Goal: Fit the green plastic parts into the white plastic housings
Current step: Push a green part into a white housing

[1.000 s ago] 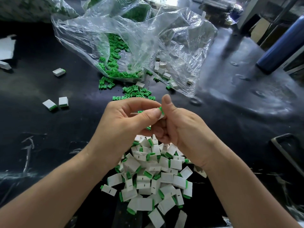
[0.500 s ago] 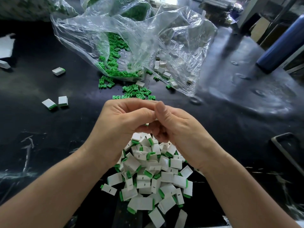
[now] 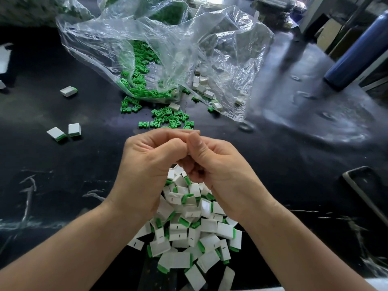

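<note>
Grip clenched both sides: L hand (image 3: 147, 164), R hand (image 3: 218, 169) touching; contents hidden, can't tell.

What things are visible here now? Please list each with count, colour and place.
table: one, black, under everything.
plastic bag: one or two, clear, far centre.
green parts: many, green, inside the bag and spilled before its mouth.
white housings: several, white, in the bag's right side.
assembled pieces: large pile, white with green ends, near edge below the hands.
stray assembled pieces: three, white and green, table's left.
cylinder: one, dark blue, far right.
left hand, right hand: fingers curled, pressed together above the pile; contents hidden.
</note>
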Demonstrator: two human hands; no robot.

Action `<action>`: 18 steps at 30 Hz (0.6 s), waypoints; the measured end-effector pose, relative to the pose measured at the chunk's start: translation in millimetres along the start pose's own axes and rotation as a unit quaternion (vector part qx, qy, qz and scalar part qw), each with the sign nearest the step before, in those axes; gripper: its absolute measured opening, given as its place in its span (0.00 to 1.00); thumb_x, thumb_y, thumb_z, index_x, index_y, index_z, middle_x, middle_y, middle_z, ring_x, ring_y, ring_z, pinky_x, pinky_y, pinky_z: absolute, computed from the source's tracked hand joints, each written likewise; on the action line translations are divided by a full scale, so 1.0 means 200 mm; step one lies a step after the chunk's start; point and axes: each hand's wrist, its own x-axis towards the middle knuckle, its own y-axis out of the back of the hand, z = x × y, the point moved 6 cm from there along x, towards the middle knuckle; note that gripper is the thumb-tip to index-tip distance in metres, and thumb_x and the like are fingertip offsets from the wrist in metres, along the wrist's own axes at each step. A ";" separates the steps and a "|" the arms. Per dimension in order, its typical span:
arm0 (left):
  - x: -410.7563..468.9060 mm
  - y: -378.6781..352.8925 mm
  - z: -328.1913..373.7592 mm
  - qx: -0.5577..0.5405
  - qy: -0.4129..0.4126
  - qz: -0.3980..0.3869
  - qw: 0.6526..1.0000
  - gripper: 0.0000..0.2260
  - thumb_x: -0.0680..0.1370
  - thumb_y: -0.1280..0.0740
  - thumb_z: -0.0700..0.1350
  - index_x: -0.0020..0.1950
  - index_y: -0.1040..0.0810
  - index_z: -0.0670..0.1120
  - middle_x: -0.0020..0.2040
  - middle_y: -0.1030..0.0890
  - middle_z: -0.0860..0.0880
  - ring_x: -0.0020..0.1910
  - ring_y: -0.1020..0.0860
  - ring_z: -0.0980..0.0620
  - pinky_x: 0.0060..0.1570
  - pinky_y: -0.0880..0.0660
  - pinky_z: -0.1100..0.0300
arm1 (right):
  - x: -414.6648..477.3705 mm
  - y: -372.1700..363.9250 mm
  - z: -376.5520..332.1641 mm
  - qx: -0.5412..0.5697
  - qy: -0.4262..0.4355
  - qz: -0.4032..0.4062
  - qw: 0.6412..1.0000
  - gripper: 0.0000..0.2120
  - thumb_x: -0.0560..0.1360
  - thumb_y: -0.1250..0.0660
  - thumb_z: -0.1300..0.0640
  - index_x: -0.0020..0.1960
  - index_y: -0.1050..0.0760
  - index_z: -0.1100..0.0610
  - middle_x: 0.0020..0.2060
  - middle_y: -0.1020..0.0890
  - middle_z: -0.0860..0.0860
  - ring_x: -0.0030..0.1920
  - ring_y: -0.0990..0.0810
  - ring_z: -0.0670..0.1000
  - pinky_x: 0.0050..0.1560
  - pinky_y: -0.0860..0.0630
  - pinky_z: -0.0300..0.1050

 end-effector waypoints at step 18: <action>0.00 0.00 0.00 -0.018 0.026 -0.004 1.000 0.07 0.65 0.36 0.36 0.35 0.19 0.36 0.30 0.26 0.34 0.23 0.29 0.48 0.24 0.29 0.59 | 0.00 0.00 -0.02 -0.009 0.009 0.000 1.000 0.30 0.68 0.42 0.45 0.50 0.24 0.72 0.25 0.28 0.44 0.26 0.31 0.42 0.30 0.33 0.32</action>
